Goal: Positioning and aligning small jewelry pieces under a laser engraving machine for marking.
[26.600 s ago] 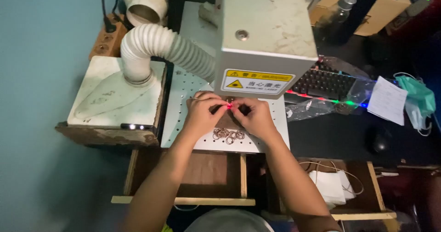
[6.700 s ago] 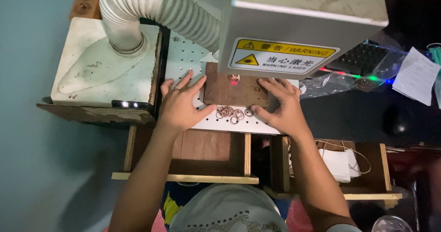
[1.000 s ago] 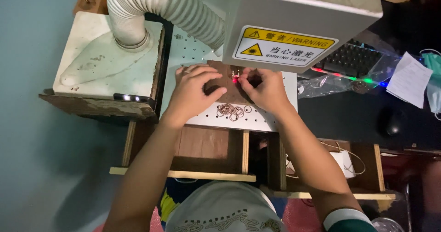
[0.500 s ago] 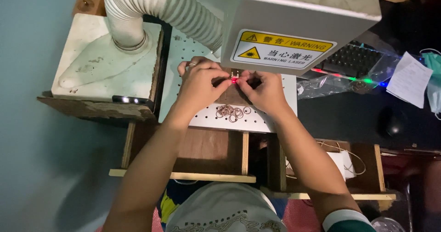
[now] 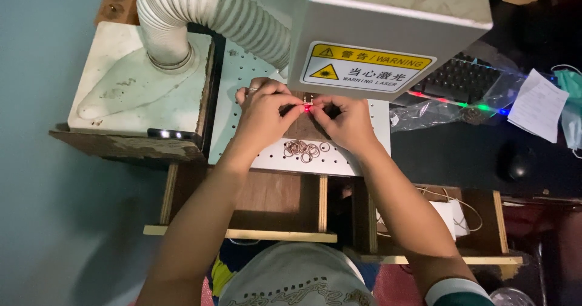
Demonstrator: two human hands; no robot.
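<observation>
Head view looked straight down on a laser marking head point(image 5: 388, 33), a grey box with a yellow warning label, hanging over a white perforated table point(image 5: 254, 81). At about ten o'clock from the box a ribbed white extraction hose point(image 5: 212, 15) curved down into a pale hood.

Under the box's front edge both hands met over a small brown wooden block point(image 5: 303, 127). The left hand point(image 5: 264, 109) and the right hand point(image 5: 345, 121) were each closed in a fingertip pinch on a small ring point(image 5: 308, 107), lit by a red spot and lying between the two thumbs, at three o'clock from the left hand and nine o'clock from the right.

A heap of thin copper-coloured rings point(image 5: 305, 150) lay on the table at six o'clock from that pinch, just beside both wrists.

Risk, as I judged it: fingertips sat right at the red spot, so a fired beam could strike skin. A slipping pinch might drop the ring into the heap, and a wrist could scatter those rings.
</observation>
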